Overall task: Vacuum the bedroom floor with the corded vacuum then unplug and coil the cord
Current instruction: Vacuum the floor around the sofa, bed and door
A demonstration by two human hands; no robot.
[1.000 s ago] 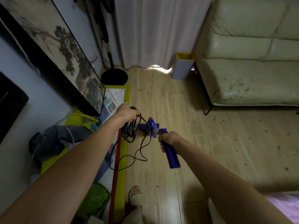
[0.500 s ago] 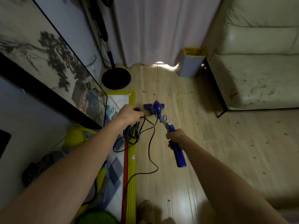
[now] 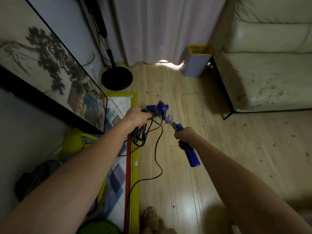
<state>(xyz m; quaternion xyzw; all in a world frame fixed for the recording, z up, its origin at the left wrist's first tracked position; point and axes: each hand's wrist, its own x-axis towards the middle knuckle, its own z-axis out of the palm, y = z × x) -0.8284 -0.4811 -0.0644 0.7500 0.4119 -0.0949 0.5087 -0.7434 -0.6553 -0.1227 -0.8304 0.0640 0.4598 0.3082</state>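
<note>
Two bare forearms reach forward over a pale wooden plank floor (image 3: 194,191) speckled with small dark bits. The right hand (image 3: 184,135) is wrapped around the smooth blue plastic handle of one slim corded vacuum (image 3: 179,132), whose grey tube runs down to a rounded blue head resting on the floor ahead. The left hand (image 3: 137,116) grips several hanging loops of thin black cord (image 3: 141,135); one loose strand snakes back across the floor. One framed ink painting (image 3: 50,78) leans at left, one round black stand base (image 3: 117,78) sits near one white curtain (image 3: 162,29), and one cream leather sofa (image 3: 268,78) stands at right.
</note>
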